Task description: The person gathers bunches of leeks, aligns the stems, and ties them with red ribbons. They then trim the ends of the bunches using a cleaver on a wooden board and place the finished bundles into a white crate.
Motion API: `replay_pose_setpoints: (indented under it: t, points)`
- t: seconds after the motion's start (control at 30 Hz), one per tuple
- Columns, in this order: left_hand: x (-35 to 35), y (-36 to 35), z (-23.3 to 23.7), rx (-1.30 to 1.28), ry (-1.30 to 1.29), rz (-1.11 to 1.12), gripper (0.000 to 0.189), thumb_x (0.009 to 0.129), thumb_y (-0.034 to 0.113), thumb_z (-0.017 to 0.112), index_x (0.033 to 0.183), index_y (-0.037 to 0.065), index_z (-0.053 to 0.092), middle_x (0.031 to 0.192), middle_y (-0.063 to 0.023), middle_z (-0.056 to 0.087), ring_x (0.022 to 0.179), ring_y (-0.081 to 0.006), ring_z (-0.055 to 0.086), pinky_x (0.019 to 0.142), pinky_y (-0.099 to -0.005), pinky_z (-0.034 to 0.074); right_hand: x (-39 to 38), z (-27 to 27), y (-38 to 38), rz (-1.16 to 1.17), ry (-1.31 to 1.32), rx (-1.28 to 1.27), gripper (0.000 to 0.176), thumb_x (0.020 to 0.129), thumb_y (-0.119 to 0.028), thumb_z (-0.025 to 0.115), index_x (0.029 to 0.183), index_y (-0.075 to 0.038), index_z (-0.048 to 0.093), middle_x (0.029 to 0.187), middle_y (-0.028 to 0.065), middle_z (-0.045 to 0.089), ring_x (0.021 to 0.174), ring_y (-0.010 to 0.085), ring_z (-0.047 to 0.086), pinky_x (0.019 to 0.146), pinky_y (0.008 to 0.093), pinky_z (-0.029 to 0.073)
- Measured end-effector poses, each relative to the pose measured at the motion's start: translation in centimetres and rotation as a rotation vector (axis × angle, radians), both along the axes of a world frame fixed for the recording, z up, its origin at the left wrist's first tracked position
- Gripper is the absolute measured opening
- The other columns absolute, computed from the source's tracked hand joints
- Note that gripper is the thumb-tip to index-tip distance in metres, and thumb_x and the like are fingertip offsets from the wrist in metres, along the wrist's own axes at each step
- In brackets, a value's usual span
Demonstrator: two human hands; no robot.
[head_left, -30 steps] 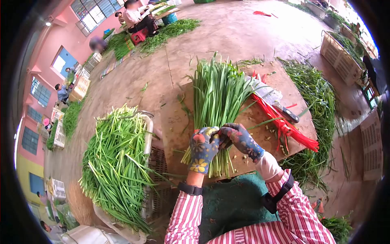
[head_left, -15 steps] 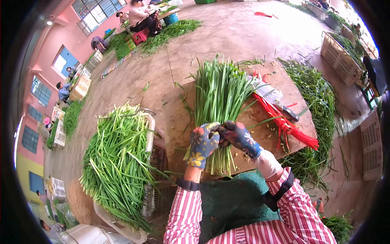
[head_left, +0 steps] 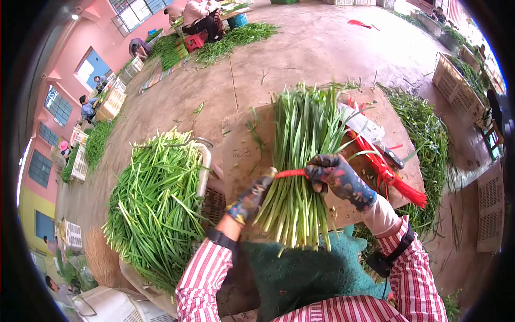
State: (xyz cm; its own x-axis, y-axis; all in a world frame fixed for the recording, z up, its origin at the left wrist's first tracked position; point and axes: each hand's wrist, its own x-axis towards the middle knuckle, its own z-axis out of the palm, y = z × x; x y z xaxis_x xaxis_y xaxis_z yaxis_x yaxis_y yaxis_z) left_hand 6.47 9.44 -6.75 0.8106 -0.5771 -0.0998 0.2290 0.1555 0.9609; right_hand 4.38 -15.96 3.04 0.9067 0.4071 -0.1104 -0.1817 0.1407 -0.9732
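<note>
A bundle of Chinese chives (head_left: 303,129) lies on a wooden board, leaves away from me and pale cut stems toward me. A red plastic strip (head_left: 290,173) crosses the front of its stems. My left hand (head_left: 251,197), in a flowered glove and slightly blurred, closes on the strip's left end beside the bundle. On the right side of the stems, my right hand (head_left: 343,181) pinches the strip's other end. Right of the bundle lie a knife (head_left: 389,154) with a dark handle and a bunch of red strips (head_left: 387,174).
To the left stands a white crate (head_left: 205,166) heaped with loose chives (head_left: 155,204). Trimmed leaves (head_left: 424,129) litter the floor to the right of the board (head_left: 238,155). A green cloth (head_left: 306,273) covers my lap. Several people work farther back among crates.
My hands have moved apart, and the red strip now shows stretched between them across the stems. The view has shifted slightly, with the bundle appearing farther right and lower.
</note>
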Motion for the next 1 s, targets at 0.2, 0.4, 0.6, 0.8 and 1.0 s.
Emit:
replay_pose_setpoints:
  t: [0.2,0.4,0.6,0.8,1.0]
  points:
    - [-1.6,-5.9,8.7,-0.492,0.635,0.009,0.052,0.082,0.034,0.058,0.118,-0.001,0.046,0.106,-0.0145,0.059,0.087,-0.0213,0.062,0.076,-0.0352,0.052,0.2,5.8,-0.8,0.145,-0.162,-0.086,0.019,0.084,-0.015,0.057,0.088,0.003,0.055,0.07,0.003,0.057,0.054,0.0083,0.055,0.044,0.0216,0.042]
    - [7.8,0.0,9.7,-0.184,-0.291,0.1,0.046,0.086,0.034,0.051,0.119,0.003,0.043,0.096,-0.0172,0.057,0.075,-0.0206,0.059,0.065,-0.0321,0.052,1.3,14.2,-0.8,0.104,-0.713,-0.494,0.014,0.08,-0.015,0.057,0.08,-0.001,0.056,0.065,0.0075,0.057,0.052,0.0165,0.058,0.048,0.0286,0.045]
    - [9.8,3.5,10.1,-0.457,0.215,-0.157,0.063,0.086,0.047,0.041,0.131,0.005,0.027,0.103,-0.0231,0.046,0.068,-0.0164,0.049,0.051,-0.0198,0.042,4.3,9.7,-1.5,-0.138,-1.43,-0.474,0.007,0.081,-0.01,0.058,0.087,-0.007,0.061,0.068,0.0056,0.058,0.057,0.0174,0.056,0.051,0.0286,0.044]
    - [5.4,-1.8,5.4,-0.515,0.169,0.395,0.056,0.086,0.038,0.044,0.128,0.003,0.031,0.107,-0.0221,0.048,0.075,-0.0186,0.052,0.055,-0.0224,0.045,7.8,-1.7,-0.5,-0.145,-1.23,-0.736,0.014,0.072,-0.012,0.058,0.085,-0.013,0.062,0.06,0.007,0.054,0.051,0.0245,0.053,0.044,0.0356,0.039]
    - [5.8,-1.6,6.0,-0.445,0.09,0.58,0.049,0.086,0.029,0.046,0.126,0.002,0.035,0.11,-0.0211,0.049,0.082,-0.0207,0.055,0.059,-0.025,0.048,7.5,1.9,-0.3,-0.208,-1.427,-0.681,0.009,0.069,-0.016,0.059,0.076,-0.015,0.056,0.055,0.0088,0.049,0.052,0.0298,0.052,0.044,0.0401,0.039]
